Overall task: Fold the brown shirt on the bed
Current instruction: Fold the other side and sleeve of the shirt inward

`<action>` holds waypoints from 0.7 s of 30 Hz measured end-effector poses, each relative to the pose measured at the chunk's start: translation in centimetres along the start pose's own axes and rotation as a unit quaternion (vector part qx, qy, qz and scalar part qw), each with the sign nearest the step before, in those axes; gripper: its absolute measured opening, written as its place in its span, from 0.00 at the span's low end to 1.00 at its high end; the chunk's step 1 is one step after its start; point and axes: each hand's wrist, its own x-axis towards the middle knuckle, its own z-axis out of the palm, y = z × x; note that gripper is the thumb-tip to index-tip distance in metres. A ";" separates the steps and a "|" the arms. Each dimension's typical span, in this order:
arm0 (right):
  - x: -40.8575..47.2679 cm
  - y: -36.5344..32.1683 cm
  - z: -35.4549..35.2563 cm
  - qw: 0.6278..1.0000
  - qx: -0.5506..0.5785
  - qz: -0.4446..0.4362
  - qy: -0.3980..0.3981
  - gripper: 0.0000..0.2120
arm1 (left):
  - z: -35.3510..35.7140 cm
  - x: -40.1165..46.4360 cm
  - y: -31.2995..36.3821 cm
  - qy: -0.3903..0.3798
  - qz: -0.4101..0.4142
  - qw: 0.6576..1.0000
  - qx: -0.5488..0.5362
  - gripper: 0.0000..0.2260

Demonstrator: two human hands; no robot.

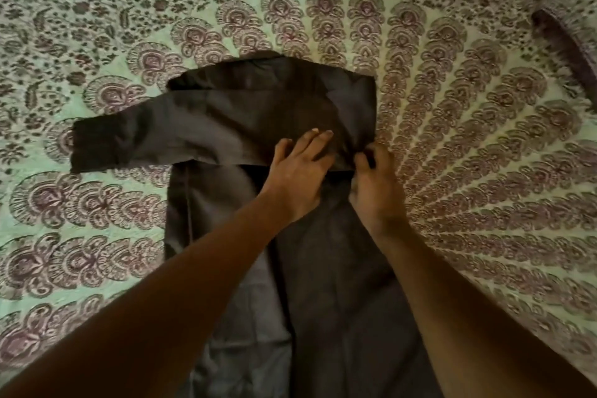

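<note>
While the flat left hand (298,171) presses the dark brown cloth shirt (245,113) on the paisley-sheeted bed (468,139), the right hand (376,178) pinches its folded edge.

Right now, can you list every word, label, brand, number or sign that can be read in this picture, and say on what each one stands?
None: no readable text shows anywhere.
Brown shirt: plain fabric, no visible label, tag or print.
Bedspread: only a floral, fan-like pattern, no letters or numbers.
Left hand and right hand: they cover part of the shirt, so anything beneath them cannot be seen.
</note>
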 end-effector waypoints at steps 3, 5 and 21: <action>-1.8 1.9 0.0 0.992 0.043 0.115 0.040 0.24 | 1.4 1.1 1.7 -0.041 -0.031 0.999 0.013 0.30; -2.8 2.9 -0.4 0.980 0.046 0.192 0.029 0.23 | 1.9 1.2 2.2 -0.056 -0.063 0.996 -0.018 0.29; -15.8 1.7 -0.9 0.962 0.086 0.259 0.004 0.18 | 2.6 -6.1 10.4 0.014 -0.126 0.870 -0.476 0.26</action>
